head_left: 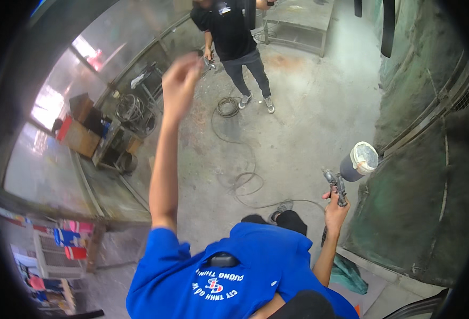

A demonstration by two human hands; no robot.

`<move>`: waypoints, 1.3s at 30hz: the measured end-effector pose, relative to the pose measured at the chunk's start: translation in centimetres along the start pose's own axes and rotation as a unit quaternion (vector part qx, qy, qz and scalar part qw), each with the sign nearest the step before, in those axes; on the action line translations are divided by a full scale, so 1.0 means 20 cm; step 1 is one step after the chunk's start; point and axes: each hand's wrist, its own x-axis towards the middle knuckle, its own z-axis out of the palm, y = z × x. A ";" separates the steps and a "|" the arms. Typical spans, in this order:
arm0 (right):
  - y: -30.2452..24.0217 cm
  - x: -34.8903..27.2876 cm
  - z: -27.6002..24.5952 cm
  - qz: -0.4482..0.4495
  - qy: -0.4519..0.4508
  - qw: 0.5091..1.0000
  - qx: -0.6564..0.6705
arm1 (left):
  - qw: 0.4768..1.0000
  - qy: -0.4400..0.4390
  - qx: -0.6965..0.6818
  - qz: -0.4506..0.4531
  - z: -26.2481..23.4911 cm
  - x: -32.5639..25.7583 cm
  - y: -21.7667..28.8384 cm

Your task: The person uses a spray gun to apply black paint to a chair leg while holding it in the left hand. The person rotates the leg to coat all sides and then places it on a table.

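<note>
My right hand (pixel 336 211) grips a metal spray gun (pixel 336 187), held out to the right at the end of a bent arm. A paint cup (pixel 363 159), dark-bodied with a whitish smeared lid, is attached to the gun. From below the grip a thin hose hangs down. My left hand (pixel 181 87) is raised high in front of me on a straight arm, well apart from the gun. Motion smears its bent fingers, and no object shows in it.
A person in a black shirt (pixel 233 32) stands ahead, a metal tool (pixel 209 64) in one hand. A coiled hose (pixel 227 107) trails across the floor toward me. Boxes and clutter (pixel 83 133) line the left; a metal table (pixel 298 21) stands at the back. A green-stained wall (pixel 410 212) borders the right.
</note>
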 end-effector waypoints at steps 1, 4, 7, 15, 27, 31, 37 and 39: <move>-0.03 0.06 0.06 0.002 0.007 1.000 -0.004 | 0.997 -0.032 0.060 0.040 0.08 0.36 0.01; -0.19 0.17 0.14 0.007 0.024 0.999 -0.022 | 0.990 -0.119 -0.072 0.023 0.35 1.15 0.02; -0.41 0.25 0.27 0.030 0.029 0.999 -0.014 | 0.986 -0.148 -0.046 0.055 0.65 1.62 -0.06; -1.06 0.58 0.88 -0.036 0.038 0.997 0.049 | 0.957 -0.233 -0.161 0.062 1.17 2.00 -0.29; -1.50 0.96 1.24 -0.051 0.070 0.996 0.004 | 0.933 -0.168 -0.249 0.198 1.39 2.19 -0.48; -1.48 1.11 1.29 -0.060 0.110 0.992 -0.012 | 0.952 -0.194 -0.188 0.145 1.30 2.20 -0.46; -1.50 1.06 1.31 -0.044 0.172 0.983 -0.040 | 0.954 -0.226 -0.161 0.111 1.14 2.15 -0.35; -1.52 0.97 1.33 -0.054 0.190 0.980 -0.028 | 0.923 -0.278 -0.235 0.129 1.14 2.10 -0.32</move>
